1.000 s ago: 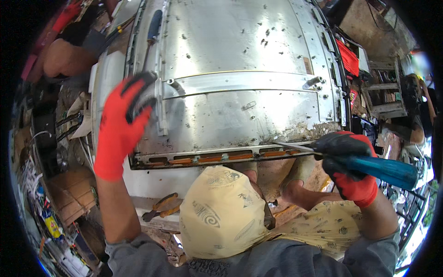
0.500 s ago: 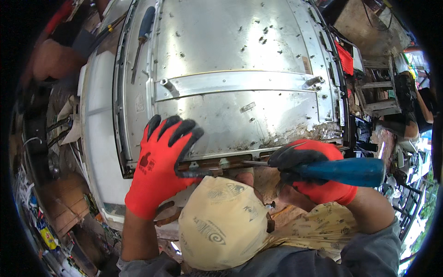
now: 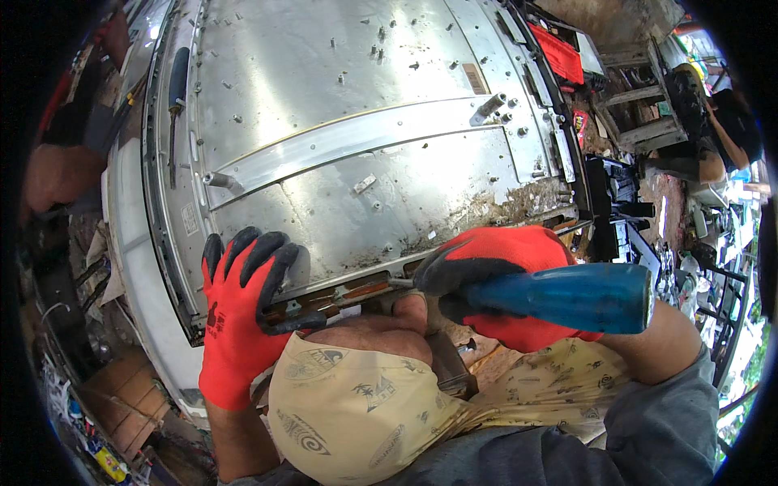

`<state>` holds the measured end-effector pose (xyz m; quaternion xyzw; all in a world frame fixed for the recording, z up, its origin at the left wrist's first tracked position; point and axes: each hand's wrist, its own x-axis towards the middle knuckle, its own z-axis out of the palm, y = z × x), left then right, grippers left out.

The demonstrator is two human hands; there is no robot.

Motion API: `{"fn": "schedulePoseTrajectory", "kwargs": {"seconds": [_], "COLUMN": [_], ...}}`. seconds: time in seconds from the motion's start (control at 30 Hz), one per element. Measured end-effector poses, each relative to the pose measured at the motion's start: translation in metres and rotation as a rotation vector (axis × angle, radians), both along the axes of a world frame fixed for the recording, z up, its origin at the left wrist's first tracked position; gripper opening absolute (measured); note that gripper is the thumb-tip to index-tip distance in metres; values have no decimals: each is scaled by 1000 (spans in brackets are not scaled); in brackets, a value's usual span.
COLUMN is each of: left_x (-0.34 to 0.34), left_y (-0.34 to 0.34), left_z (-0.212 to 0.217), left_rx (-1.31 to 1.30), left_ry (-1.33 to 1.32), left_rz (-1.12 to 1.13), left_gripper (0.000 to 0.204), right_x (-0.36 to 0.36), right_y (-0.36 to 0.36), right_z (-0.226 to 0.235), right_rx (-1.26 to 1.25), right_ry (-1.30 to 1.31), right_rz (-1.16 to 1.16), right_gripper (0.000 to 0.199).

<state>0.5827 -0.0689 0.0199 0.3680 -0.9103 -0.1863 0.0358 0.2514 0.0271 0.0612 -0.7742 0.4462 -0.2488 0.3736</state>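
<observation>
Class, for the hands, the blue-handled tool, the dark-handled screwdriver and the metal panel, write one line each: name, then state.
Left hand: gloved, open, fingers extended at the panel's near edge.
Right hand: gloved, closed around the tool.
Blue-handled tool: held, shaft pointing left.
Dark-handled screwdriver: not held, lying along the panel's left side.
Metal panel: dirty near its near right corner.

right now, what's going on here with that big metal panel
A person's right hand, gloved in red and black, grips a long blue-handled metal tool, its shaft at the near edge of the large, flat silver metal panel. The matching gloved left hand is spread at that edge, farther left. A slim dark-handled screwdriver lies along the panel's left side.
</observation>
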Motion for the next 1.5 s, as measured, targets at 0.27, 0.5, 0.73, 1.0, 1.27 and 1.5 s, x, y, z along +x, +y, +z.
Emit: {"fn": "schedulePoseTrajectory", "kwargs": {"seconds": [0.27, 0.5, 0.73, 1.0, 1.27, 1.5], "left_x": [-13, -23, -22, 17, 25, 25], "left_y": [-13, -12, -13, -10, 15, 14], "left_z": [-12, -8, 0, 9, -11, -23], "left_rx": [73, 95, 187, 251, 181, 201], "left_ry": [138, 173, 228, 250, 368, 312], "left_rz": [-269, -322, -280, -178, 46, 99], "left_gripper": [48, 38, 39, 38, 30, 32], "right_x": [2, -15, -3, -6, 31, 54], "right_y": [1, 1, 3, -6, -18, -34], "right_z": [-7, 9, 1, 21, 24, 6], "right_rx": [40, 214, 56, 22, 208, 357], "right_ry": [-147, -58, -78, -234, -283, -316], "right_rz": [2, -66, -69, -175, -156, -128], "right_gripper": [37, 40, 36, 28, 38, 38]}}
